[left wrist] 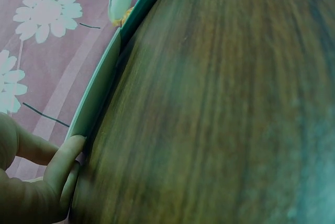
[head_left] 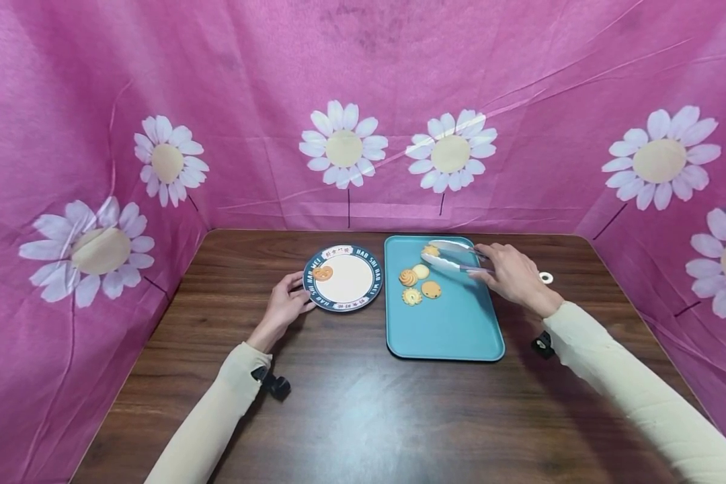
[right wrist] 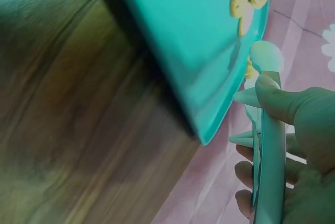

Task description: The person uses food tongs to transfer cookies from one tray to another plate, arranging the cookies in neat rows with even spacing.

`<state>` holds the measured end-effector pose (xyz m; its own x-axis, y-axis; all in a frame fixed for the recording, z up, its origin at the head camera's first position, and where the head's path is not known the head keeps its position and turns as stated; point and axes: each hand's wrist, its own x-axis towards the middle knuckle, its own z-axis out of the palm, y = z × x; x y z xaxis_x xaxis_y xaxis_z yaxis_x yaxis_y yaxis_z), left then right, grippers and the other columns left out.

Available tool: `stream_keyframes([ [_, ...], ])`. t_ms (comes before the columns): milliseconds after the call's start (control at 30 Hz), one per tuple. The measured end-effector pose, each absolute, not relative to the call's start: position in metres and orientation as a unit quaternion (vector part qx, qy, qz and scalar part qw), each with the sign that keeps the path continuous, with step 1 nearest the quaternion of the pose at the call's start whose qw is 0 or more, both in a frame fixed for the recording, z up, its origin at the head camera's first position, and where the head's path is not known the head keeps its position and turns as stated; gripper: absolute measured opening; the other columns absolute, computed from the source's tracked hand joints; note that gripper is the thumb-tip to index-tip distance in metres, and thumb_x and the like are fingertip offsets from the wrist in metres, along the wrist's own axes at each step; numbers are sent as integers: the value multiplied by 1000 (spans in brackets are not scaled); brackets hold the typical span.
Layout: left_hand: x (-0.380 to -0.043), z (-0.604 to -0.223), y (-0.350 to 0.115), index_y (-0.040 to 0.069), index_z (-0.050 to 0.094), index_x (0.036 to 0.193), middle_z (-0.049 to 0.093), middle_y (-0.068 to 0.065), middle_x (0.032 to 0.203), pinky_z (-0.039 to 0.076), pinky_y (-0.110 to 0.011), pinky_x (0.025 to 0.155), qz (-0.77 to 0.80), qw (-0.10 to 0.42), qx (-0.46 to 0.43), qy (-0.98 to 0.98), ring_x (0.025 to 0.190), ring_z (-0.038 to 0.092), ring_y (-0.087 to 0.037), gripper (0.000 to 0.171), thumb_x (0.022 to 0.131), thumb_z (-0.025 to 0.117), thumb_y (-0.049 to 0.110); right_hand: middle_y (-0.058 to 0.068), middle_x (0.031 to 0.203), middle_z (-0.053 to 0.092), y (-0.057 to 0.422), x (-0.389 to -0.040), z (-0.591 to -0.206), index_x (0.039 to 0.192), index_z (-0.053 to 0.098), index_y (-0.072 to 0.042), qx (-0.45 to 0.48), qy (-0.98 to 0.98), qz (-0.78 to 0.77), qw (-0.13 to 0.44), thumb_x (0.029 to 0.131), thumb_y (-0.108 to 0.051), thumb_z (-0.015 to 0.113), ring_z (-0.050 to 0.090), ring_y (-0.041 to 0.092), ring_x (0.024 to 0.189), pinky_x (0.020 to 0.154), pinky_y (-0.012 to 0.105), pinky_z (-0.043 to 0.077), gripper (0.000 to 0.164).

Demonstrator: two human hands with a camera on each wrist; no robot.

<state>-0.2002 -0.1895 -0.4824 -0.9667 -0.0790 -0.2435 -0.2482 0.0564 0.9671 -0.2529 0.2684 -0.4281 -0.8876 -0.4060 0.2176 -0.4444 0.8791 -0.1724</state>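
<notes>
My left hand (head_left: pixel 286 304) holds the left rim of a round white plate (head_left: pixel 347 279) with a dark blue lettered border. A pretzel-shaped cookie (head_left: pixel 323 273) lies on that plate's left side. In my right hand (head_left: pixel 513 277) is a pair of tongs (right wrist: pixel 272 145) with pale, whitish tips. The tips stand on either side of a yellow cookie (head_left: pixel 431 250) near the far edge of a blue tray (head_left: pixel 454 329); whether they touch it I cannot tell. Nearer on the tray lie a swirled cookie (head_left: pixel 408 277), a pale round one (head_left: pixel 421 271), a flower-shaped one (head_left: pixel 411 296) and an oval one (head_left: pixel 431 290).
Plate and tray stand side by side on a dark wooden table (head_left: pixel 314 417). A small white ring (head_left: pixel 546 277) lies right of the tray, beyond my right hand. Pink cloth (head_left: pixel 387 208) with white daisies hangs along the table's back and sides.
</notes>
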Motion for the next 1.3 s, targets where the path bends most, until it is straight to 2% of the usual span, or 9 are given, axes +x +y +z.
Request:
stream_keyframes([
  [200,-200,-483,-190,-4,34,158,40,-27,159,66,-25,93,681,60,-110,722,133,54,-38,58,101,47,-9,20,108,69,249,-254,-424,139,62,-3,232,-961,117,92,94,-33,78,64,41,100,71,60,60,57],
  [433,-200,-483,-190,-4,34,158,39,-27,160,66,-23,91,681,61,-110,722,134,54,-39,58,101,47,-10,20,123,70,224,-254,-424,142,61,-8,247,-956,130,84,95,-34,77,64,42,112,77,61,62,56],
  [567,-200,-484,-190,-3,35,158,39,-26,160,66,-22,90,677,61,-113,725,134,55,-38,58,101,47,-9,18,126,71,210,-256,-425,143,61,-9,260,-952,140,82,95,-34,77,66,38,109,68,52,62,56],
  [700,-200,-484,-190,-2,35,158,40,-26,160,66,-23,90,674,62,-116,727,133,56,-36,58,101,48,-8,17,122,73,196,-257,-425,143,61,-10,273,-948,147,78,94,-32,78,68,32,98,57,41,58,56],
  [933,-202,-484,-190,-1,35,158,40,-25,160,66,-20,87,674,62,-118,727,133,55,-36,58,101,48,-8,16,120,74,174,-260,-427,143,62,-10,293,-941,146,79,92,-28,81,69,31,100,72,48,62,57],
  [1133,-202,-484,-190,-2,35,158,40,-25,161,66,-22,89,673,61,-115,728,135,55,-37,58,102,48,-7,15,115,74,156,-258,-430,140,63,-8,307,-938,142,70,91,-25,82,66,29,92,67,46,59,55],
  [1300,-203,-484,-191,-2,34,158,39,-25,161,66,-21,89,676,61,-111,726,135,55,-38,58,102,48,-7,13,118,74,145,-259,-434,139,65,-10,313,-937,140,64,90,-33,82,68,31,101,74,49,63,57],
])
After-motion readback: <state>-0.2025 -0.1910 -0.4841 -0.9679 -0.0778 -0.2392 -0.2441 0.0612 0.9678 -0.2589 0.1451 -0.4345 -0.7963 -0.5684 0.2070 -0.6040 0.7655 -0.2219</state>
